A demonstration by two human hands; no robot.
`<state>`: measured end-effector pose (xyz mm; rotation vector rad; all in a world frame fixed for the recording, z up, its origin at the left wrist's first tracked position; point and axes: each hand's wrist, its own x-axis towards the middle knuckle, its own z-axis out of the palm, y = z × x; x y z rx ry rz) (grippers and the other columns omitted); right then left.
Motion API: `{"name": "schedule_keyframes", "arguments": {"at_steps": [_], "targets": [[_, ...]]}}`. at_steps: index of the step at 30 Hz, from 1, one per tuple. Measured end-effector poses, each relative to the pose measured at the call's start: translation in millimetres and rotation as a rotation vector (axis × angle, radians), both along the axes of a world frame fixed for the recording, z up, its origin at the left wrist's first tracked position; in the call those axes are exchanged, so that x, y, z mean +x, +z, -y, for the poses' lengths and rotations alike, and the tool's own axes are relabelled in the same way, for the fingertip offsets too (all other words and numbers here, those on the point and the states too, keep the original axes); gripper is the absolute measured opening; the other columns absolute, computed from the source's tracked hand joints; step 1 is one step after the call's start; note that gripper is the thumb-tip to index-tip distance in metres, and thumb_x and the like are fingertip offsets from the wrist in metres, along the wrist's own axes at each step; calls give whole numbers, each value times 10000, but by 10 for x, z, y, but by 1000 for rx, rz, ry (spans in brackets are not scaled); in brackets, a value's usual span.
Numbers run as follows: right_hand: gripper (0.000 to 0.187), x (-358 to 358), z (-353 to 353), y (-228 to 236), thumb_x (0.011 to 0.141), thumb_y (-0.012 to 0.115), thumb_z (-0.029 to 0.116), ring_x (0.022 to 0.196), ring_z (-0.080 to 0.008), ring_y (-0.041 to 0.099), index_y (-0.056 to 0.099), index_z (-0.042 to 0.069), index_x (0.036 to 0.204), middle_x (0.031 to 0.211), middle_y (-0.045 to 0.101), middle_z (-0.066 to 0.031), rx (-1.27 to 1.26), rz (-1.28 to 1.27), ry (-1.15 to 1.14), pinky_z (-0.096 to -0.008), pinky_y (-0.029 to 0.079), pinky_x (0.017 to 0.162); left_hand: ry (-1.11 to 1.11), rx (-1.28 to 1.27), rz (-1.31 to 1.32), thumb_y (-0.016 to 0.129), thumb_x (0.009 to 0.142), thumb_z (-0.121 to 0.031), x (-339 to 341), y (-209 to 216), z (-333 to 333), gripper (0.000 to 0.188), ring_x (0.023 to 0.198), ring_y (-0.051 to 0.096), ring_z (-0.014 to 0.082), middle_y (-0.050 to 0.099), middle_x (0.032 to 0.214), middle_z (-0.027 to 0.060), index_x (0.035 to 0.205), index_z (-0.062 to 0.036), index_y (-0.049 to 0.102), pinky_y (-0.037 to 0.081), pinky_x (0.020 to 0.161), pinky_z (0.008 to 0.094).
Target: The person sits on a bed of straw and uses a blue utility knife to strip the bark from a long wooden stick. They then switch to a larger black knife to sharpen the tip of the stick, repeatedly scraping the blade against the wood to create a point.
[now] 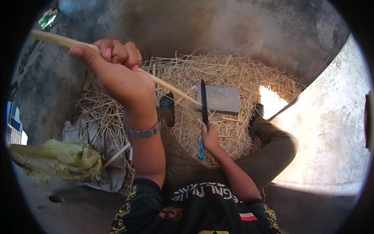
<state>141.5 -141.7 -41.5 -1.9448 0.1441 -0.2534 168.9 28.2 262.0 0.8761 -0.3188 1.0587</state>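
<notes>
My left hand, with a metal watch on its wrist, is raised and closed around a long pale wooden stick. The stick slants from the upper left down to the grey block, its lower end beside the blade. In my right hand is a knife with a dark blade and a blue handle, partly hidden by my fingers. The blade points away from me and overlaps the block's left edge; whether it touches the stick cannot be made out.
Pale shavings lie thick around the block and my feet. A torn yellow-green sack and grey sheeting are at the left. Curved grey walls rise at the far side, and a bright wall stands to the right.
</notes>
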Motion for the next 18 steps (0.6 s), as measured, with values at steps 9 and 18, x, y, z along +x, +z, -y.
{"name": "schedule_keyframes", "arguments": {"at_steps": [9,18], "targets": [[341,-37,7,293,1027,499,288,543,-133,513,573,-6,869,635,543,-75,621,319,20,-333,418,523,-18,12,-9,403,967,-674,4,29,-54,596,454,154,80,241,548,-44,735,-127,364,151,440,246],[360,136,79,258,1022,507,311,583,-148,508,598,-18,907,626,527,-73,106,-100,72,-361,427,567,-6,32,4,465,948,-670,7,-48,-203,580,471,192,81,276,567,-40,742,-134,384,169,460,241]]}}
